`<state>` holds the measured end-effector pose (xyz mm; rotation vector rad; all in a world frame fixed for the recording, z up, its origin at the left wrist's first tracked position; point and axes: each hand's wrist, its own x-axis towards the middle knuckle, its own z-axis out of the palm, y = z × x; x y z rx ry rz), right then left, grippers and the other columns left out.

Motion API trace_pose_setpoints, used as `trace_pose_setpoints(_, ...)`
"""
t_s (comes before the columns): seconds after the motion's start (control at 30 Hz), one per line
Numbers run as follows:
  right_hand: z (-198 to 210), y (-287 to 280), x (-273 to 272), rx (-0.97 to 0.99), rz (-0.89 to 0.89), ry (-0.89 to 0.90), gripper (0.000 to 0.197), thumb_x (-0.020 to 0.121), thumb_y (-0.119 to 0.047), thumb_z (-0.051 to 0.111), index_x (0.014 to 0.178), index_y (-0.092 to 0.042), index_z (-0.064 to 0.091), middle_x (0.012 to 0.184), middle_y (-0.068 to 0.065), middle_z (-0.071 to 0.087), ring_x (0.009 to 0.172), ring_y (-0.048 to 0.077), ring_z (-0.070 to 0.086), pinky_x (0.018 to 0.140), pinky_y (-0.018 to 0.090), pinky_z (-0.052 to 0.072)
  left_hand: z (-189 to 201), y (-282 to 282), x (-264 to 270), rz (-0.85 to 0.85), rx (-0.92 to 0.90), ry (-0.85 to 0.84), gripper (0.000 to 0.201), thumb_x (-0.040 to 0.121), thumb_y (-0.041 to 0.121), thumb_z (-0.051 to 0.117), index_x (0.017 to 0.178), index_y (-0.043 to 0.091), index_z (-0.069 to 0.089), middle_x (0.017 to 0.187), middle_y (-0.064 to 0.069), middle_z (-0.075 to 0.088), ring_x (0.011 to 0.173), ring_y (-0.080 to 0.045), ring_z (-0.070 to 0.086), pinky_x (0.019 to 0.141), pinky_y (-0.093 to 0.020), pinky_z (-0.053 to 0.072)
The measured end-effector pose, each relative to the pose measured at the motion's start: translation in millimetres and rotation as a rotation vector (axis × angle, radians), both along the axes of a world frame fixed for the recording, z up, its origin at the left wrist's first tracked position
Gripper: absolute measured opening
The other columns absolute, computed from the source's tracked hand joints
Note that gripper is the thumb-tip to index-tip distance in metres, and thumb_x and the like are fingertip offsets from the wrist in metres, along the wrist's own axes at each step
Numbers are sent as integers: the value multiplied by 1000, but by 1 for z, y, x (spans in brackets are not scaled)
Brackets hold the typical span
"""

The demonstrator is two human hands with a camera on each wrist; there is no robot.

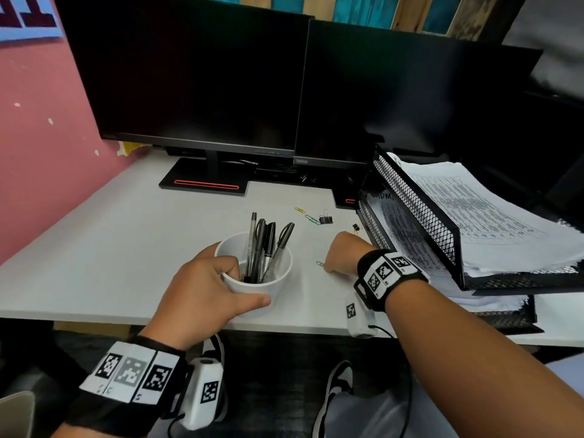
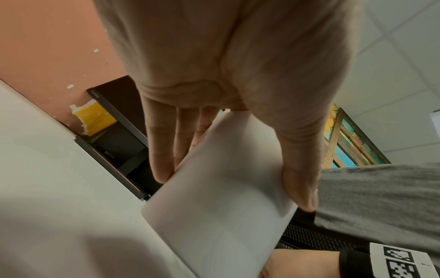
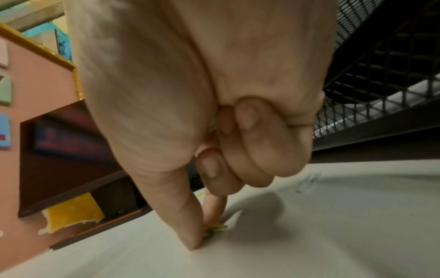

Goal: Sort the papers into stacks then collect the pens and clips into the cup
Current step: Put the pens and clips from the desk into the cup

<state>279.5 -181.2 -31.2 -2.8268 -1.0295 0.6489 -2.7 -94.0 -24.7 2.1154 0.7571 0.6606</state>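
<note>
Clip-collecting stage: left hand (image 1: 202,289) gripped the white round cup (image 1: 267,287) of black pens (image 1: 264,248) at the white surface's (image 1: 94,248) near edge, right hand (image 1: 343,254) pinched a small yellow paper clip (image 3: 214,228) just right of it, so next probably lift and drop it in.

White cup (image 1: 252,279), black pens (image 1: 264,245), pink wall (image 1: 38,137).

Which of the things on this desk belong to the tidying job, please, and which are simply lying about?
Part of the job:
- white cup, gripped by the left hand
- pens standing in it
- yellow clip pinched by the right hand
- loose paper clips and binder clip
- papers in the mesh trays

Just there:
- two monitors
- pink wall
</note>
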Motion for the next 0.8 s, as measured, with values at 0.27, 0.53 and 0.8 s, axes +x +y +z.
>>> trace_pose_setpoints(0.27,7,-8,-6,10,32,49,27,85,-21,70,67,-11,53,69,4,51,63,22,48,55,25,37,1,-3,-2,-4,17,11,52,53,40,99,56,22,50,88,15,61,80,-3,61,62,-21,37)
trace_pose_setpoints(0.53,62,-22,-7,400,7,278,11,87,-18,74,77,-15,77,54,-6,49,51,16,39,45,19,33,4,-6,-4,-1,2,29,51,53,40,99,57,23,51,90,15,61,82,-2,61,64,-22,38)
trace_pose_setpoints(0.8,108,-11,-65,574,367,436,15,87,-10,78,76,-20,81,48,-12,51,46,12,33,47,24,24,3,-12,3,-42,5,45,48,53,43,98,58,26,53,103,19,63,96,-2,63,71,-23,44)
